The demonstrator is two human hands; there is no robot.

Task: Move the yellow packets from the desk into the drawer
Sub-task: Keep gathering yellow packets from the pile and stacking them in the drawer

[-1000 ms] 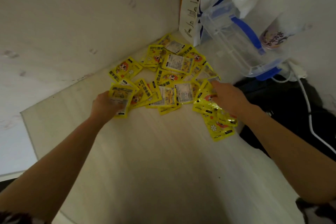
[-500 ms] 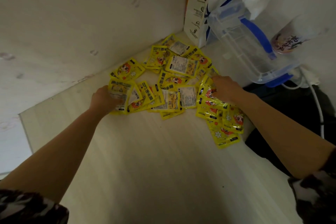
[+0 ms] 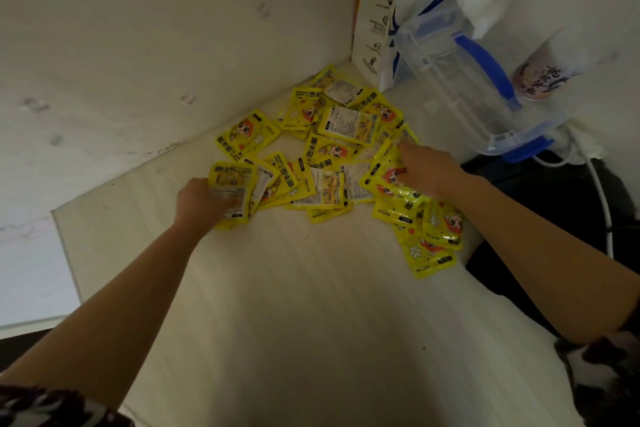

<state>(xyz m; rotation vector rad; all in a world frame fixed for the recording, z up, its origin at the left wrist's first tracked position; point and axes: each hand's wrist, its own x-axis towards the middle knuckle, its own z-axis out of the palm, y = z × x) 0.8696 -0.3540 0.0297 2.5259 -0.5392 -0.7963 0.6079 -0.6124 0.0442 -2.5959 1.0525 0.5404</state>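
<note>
Head view, near edge first: patterned sleeves (image 3: 52,406) at the bottom corners, bare forearms reaching forward over the pale wooden desk (image 3: 294,322).

Further on, left hand (image 3: 201,201) at the left end of the spread, fingers curled round a yellow packet (image 3: 232,191) lying printed-back up, thumb hidden beneath. Right hand (image 3: 426,172) at the right end, palm down on several glossy packets, fingers bent and pressing on them; whether pinching any, cannot tell.

Between and beyond the hands, yellow packets (image 3: 322,149) scattered and overlapping on the desk, some face up with a red cartoon figure, some back up with small print. A few more (image 3: 429,246) near the right forearm, close to the desk's right edge.

Farther back, pile running into the corner against the pale wall (image 3: 138,45). Standing behind: white paper bag (image 3: 388,10) with "coffee" lettering, clear plastic container (image 3: 460,80) with blue handle tilted beside it, crumpled tissue (image 3: 481,3) above, printed cup (image 3: 543,73) to the right. White cable (image 3: 602,204) dropping down the far right over a dark area.
</note>
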